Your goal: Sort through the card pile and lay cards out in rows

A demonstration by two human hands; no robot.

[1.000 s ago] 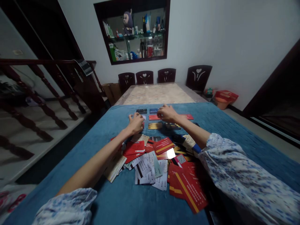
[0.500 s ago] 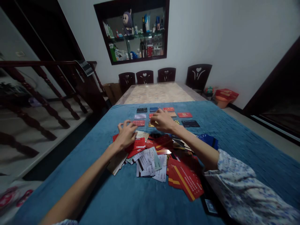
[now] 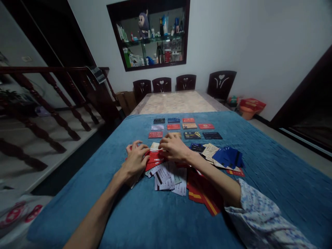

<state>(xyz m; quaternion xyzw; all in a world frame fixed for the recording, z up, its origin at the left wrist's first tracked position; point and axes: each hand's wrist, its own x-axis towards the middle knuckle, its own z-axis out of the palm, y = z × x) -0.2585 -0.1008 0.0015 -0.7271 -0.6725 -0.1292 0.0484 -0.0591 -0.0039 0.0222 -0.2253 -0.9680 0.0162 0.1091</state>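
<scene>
pile of cards [image 3: 164,177] near the middle of a blue cloth [image 3: 124,214], dim room.
cloth soft, napped, faintly rucked towards its right edge, over the near part of the table [image 3: 176,101]; far end bare, pale mottled top, greyer border. beyond the far edge, dark chairs [image 3: 161,85] with heart cut-outs; off the left edge, a turned-baluster railing [image 3: 50,70]; glass-shelved niche [image 3: 185,38] in a plain pale wall [image 3: 246,38]. cards thin, flat, rectangular: the pile untidy, overlapping, red and white; fan of blue cards [image 3: 228,157] towards the right edge; three rows of cards [image 3: 192,135] nearer the cloth's far edge. left hand [image 3: 136,159]: fingers bent, spread, on red cards at the pile's left. right hand [image 3: 174,148]: fingers curled down over the pile's far side. cannot tell if either grips one.
</scene>
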